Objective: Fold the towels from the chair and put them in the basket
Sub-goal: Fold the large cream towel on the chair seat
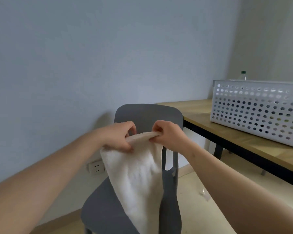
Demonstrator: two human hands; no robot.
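**Head view: towel lifted by its top edge, fold under way**

Head camera shows us holding a cream, fluffy terry-cloth towel [134, 179] up by its top edge, in front of the dark grey moulded plastic chair [148, 115]. Our left hand [118, 138] is closed on the edge at the left, thumb and fingers pinching the cloth; our right hand [167, 135] is closed on the same edge just beside it, fingers curled over the hem. The two hands sit close together, so the edge between them is bunched and short. The rest of the towel hangs down over the chair seat and runs out of the bottom of the frame.

We judge this to be the folding step: the towel is up off the chair and not yet folded into a neat shape. Whether it is already doubled once we cannot tell from the hanging cloth.

The white perforated plastic basket [254, 114] stands well apart to the right, on the light wooden table with a black frame [201, 112].

Next, we reckon the hanging length needs bringing up to meet the held edge, corners matched, before the towel is carried right to the basket.
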